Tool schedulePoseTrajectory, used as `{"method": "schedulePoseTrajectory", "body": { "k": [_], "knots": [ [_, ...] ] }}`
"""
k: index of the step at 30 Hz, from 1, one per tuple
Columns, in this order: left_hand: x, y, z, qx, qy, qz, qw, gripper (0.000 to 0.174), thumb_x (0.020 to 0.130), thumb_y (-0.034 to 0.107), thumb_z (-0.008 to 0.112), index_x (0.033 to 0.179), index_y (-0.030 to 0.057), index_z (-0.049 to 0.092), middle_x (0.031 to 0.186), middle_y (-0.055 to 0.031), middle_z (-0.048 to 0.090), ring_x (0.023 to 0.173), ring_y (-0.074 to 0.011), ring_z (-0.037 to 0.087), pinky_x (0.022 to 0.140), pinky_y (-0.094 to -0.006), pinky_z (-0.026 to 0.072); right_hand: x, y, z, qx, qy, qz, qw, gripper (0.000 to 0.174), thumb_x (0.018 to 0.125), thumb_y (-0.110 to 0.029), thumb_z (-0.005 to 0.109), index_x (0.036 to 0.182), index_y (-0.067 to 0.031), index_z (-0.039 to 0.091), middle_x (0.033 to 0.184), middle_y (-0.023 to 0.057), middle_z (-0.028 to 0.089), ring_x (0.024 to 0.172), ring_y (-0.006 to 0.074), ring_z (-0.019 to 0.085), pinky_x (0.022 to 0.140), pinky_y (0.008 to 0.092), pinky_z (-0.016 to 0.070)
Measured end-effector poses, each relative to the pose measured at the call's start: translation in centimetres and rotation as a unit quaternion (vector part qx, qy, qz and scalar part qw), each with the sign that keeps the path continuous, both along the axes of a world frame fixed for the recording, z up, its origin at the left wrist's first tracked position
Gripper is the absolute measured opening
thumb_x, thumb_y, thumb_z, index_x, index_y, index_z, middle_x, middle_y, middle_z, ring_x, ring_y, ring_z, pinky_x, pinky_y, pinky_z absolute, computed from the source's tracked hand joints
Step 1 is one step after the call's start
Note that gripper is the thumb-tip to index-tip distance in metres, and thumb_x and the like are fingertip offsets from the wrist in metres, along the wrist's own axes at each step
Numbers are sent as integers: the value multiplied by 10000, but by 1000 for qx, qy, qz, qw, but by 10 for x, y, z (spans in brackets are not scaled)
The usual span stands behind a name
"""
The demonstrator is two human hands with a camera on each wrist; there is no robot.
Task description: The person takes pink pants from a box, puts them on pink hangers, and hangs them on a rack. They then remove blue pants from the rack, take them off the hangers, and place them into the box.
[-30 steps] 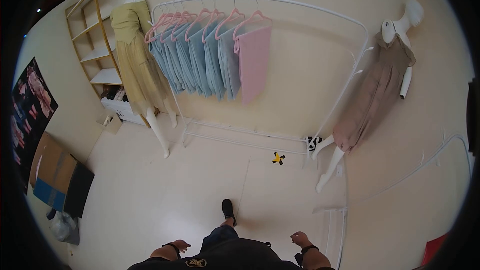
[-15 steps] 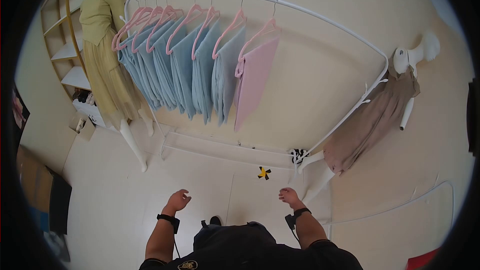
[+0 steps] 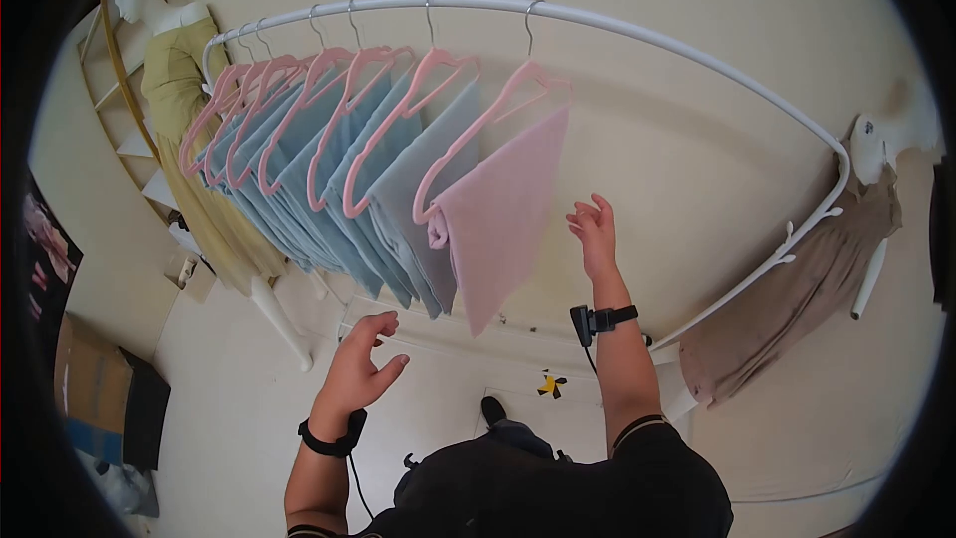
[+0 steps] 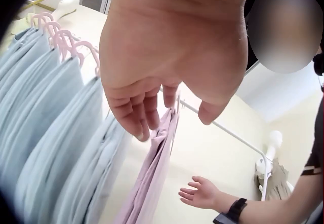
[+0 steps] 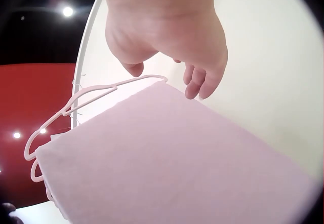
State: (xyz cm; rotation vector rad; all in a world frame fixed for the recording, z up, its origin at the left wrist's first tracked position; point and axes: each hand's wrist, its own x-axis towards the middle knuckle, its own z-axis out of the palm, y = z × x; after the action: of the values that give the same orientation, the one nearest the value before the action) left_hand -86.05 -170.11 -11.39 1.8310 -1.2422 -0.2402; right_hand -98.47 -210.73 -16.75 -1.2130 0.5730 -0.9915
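Observation:
A pale pink folded garment (image 3: 506, 214) hangs over the bar of a pink hanger (image 3: 460, 154), the rightmost one on the white clothes rack (image 3: 652, 32). My right hand (image 3: 596, 237) is raised just to the right of it, fingers loosely bent and holding nothing. In the right wrist view, my right hand (image 5: 169, 42) hovers by the hanger's upper end. Lower and to the left, my left hand (image 3: 360, 364) is held up below the light blue garments (image 3: 344, 229), thumb apart from the fingers. Nothing is in its grasp in the left wrist view either.
Several light blue garments hang on pink hangers left of the pink one. A mannequin in a yellow dress (image 3: 189, 120) stands at the left, another in a brown dress (image 3: 797, 289) at the right. Cardboard boxes (image 3: 95, 384) sit at lower left. A yellow-black marker (image 3: 551, 385) lies on the floor.
The rack and garments have come nearer as the person stepped forward. Both hands have risen from beside the body, the right one up beside the pink garment.

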Motion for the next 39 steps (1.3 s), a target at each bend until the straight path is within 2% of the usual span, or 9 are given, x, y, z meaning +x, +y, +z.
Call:
{"method": "schedulePoseTrajectory", "body": {
  "k": [10, 13, 15, 17, 21, 26, 30, 32, 39],
  "knots": [
    [12, -117, 44, -204, -70, 138, 967, 536, 905, 231, 593, 1332, -7, 375, 1071, -143, 571, 959, -239, 581, 824, -344, 462, 97, -114, 77, -130, -33, 9, 991, 642, 902, -176, 573, 1445, -75, 247, 1401, 170, 384, 1213, 255, 461, 1018, 365, 375],
    [15, -132, 47, -223, -124, 146, 956, 449, 932, 257, 556, 1262, -20, 430, 1001, -133, 600, 870, -230, 612, 762, -335, 484, 121, -130, 79, -63, -98, 85, 990, 606, 927, -181, 524, 1448, -83, 232, 1387, 182, 403, 1203, 275, 479, 1005, 369, 393],
    [10, -141, 55, -238, -39, 145, 960, 329, 971, 286, 482, 1087, -21, 514, 871, -123, 624, 735, -222, 627, 662, -314, 492, 132, -135, 83, 3, -150, 148, 978, 569, 939, -179, 495, 1439, -86, 240, 1358, 186, 438, 1172, 286, 511, 986, 376, 417],
    [20, -141, 49, -221, -119, 175, 952, 323, 984, 301, 446, 997, -15, 515, 816, -121, 623, 679, -216, 620, 619, -303, 484, 132, -131, 89, 17, -173, 260, 950, 504, 949, -164, 455, 1410, -97, 263, 1257, 183, 532, 1065, 300, 588, 911, 394, 479],
    [18, -140, 51, -272, -210, 210, 915, 429, 1003, 365, 366, 818, 0, 495, 730, -134, 614, 601, -207, 607, 543, -277, 459, 129, -113, 107, 16, -264, 276, 924, 498, 941, -181, 476, 1389, -108, 273, 1148, 180, 597, 977, 300, 629, 840, 400, 517],
    [17, -97, 54, -297, -197, 262, 897, 478, 1002, 417, 335, 788, 10, 467, 709, -143, 606, 586, -200, 611, 522, -263, 453, 107, -84, 117, -78, -298, 329, 893, 619, 900, -203, 582, 1399, -83, 235, 1138, 185, 594, 994, 274, 616, 846, 374, 506],
    [9, -51, 37, -323, -157, 326, 875, 451, 1007, 388, 343, 802, 11, 482, 710, -136, 615, 593, -198, 615, 528, -277, 473, 101, -56, 70, -238, -157, 213, 934, 554, 853, -151, 630, 1291, -37, 310, 934, 73, 555, 810, 132, 520, 724, 273, 444],
    [-2, -27, 26, -247, -175, 376, 876, 445, 1007, 378, 350, 809, 9, 500, 712, -122, 617, 595, -196, 616, 536, -275, 479, 96, -22, 55, -165, -145, 251, 943, 479, 822, -115, 652, 1186, -42, 350, 865, 34, 500, 757, 101, 461, 682, 249, 410],
    [-49, 89, -51, -118, -242, 569, 777, 442, 990, 383, 403, 720, 36, 453, 555, -52, 453, 442, -138, 433, 419, -265, 316, 84, 58, -16, -108, -43, 439, 891, 372, 760, 18, 679, 984, -66, 394, 855, 85, 568, 750, 130, 534, 697, 255, 451]
  ]
}}
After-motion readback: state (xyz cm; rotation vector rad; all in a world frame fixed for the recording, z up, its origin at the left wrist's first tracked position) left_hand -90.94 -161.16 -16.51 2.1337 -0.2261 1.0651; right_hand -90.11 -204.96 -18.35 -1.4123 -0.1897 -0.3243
